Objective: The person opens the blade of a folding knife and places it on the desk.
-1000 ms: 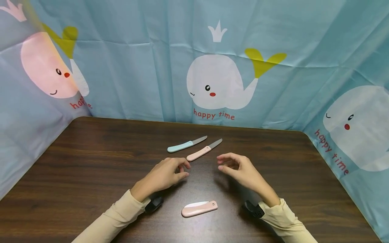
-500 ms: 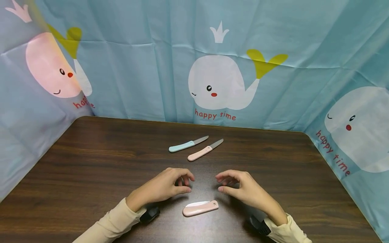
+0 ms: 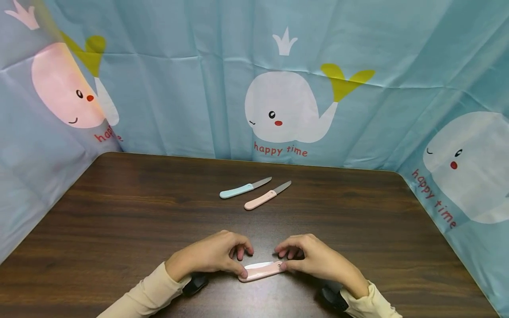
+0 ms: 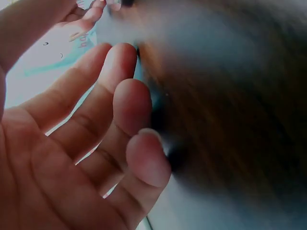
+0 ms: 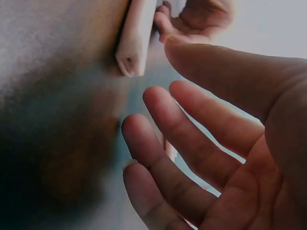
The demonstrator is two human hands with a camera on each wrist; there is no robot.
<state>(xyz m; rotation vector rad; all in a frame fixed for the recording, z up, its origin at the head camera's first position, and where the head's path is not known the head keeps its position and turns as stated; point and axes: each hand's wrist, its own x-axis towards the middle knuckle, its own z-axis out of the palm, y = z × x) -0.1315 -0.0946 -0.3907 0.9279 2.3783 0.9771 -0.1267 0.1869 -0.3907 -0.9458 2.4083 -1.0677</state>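
Note:
A pink folding knife (image 3: 262,270), its pale blade folded mostly into the handle, lies near the front of the table. My left hand (image 3: 216,254) is at its left end, thumb overlapping the handle in the head view, fingers loosely bent beyond it. At the pivot end is my right hand (image 3: 316,258), thumb tip right by the rivet. The right wrist view shows the knife's end (image 5: 130,57) apart from my relaxed fingers (image 5: 158,103). In the left wrist view, the fingers (image 4: 132,108) curve loosely with nothing between them.
Farther back on the dark wooden table (image 3: 139,212) lie two unfolded knives, one with a light blue handle (image 3: 236,191) and one with a pink handle (image 3: 260,201), blades pointing right. A blue whale-print curtain (image 3: 171,101) rises behind the table and at both sides.
Both hands have come back from near the unfolded knives toward the front, down to the two ends of the folded pink knife. The knives have stayed where they were.

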